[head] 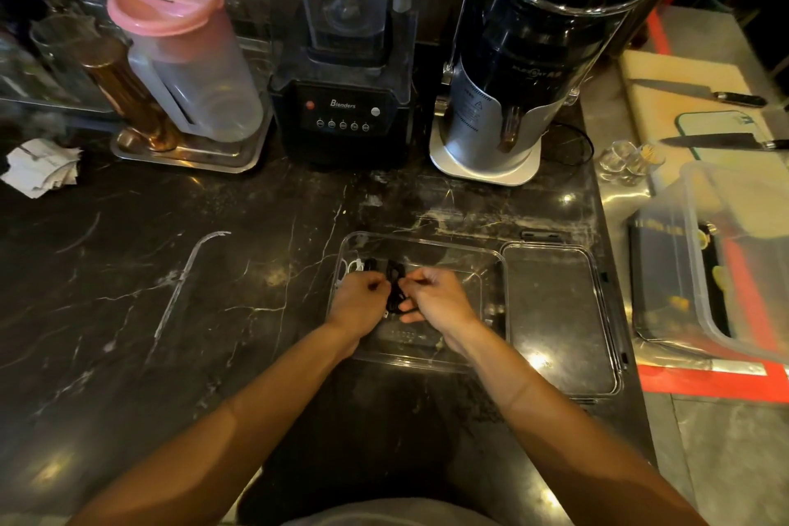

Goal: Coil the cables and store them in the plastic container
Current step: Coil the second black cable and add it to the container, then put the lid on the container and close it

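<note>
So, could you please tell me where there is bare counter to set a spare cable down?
Bare counter lies left of the container, below the tray; only a thin strip crosses it. The lid fills the right, and both hands, left and right, crowd the container with a black cable.

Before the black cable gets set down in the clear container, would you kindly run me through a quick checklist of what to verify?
1. Black cable held by both hands: ok; the left hand and right hand both pinch it.
2. Cable fully coiled: cannot tell; the fingers hide most of it.
3. Hands over the clear container: ok.
4. Container open: ok; its lid lies beside it on the right.
5. Room inside: ok; a white cable sits in the far left corner, and the bare floor shows on the right side.
6. Loose cable end tucked in: cannot tell.
</note>
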The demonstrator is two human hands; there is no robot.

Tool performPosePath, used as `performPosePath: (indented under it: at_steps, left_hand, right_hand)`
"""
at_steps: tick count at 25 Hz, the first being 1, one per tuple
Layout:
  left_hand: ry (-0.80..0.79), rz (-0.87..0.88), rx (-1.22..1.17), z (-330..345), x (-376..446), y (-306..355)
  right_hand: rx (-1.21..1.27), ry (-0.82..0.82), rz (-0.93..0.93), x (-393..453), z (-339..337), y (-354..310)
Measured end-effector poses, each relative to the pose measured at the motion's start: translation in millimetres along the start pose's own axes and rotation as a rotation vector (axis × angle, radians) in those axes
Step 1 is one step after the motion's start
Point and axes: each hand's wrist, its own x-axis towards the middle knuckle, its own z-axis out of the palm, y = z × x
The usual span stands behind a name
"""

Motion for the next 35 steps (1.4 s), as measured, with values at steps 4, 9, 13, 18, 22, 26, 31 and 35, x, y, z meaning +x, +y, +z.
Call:
performPosePath:
  at_steps: [4,9,13,18,22,26,31,35]
  left_hand:
    - [0.017,0.083,0.106,-1,4,-6]
    - [0.093,0.196,0.427,6,2,-8]
    - [0.132,0.278,0.521,8,2,-7]
    - [0.140,0.291,0.482,3,1,-1]
    - [0.163,0.440,0.480,4,-4,19]
    - [0.012,0.567,0.337,47,-16,69]
    - [-0.182,0.575,0.394,142,-14,86]
    - [-0.311,0.467,0.620,189,-2,88]
  right_hand:
    - [0.009,0.000,0.028,13,10,1]
    - [0.050,0.016,0.063,17,11,13]
    - [0.119,0.051,0.056,16,13,15]
    - [0.082,0.041,0.024,5,8,6]
    - [-0.040,0.024,-0.071,-17,-15,-5]
    - [0.045,0.219,-0.288,-49,-77,-20]
    - [-0.067,0.614,-0.360,-70,-171,3]
    - [-0.070,0.685,-0.133,-77,-209,57]
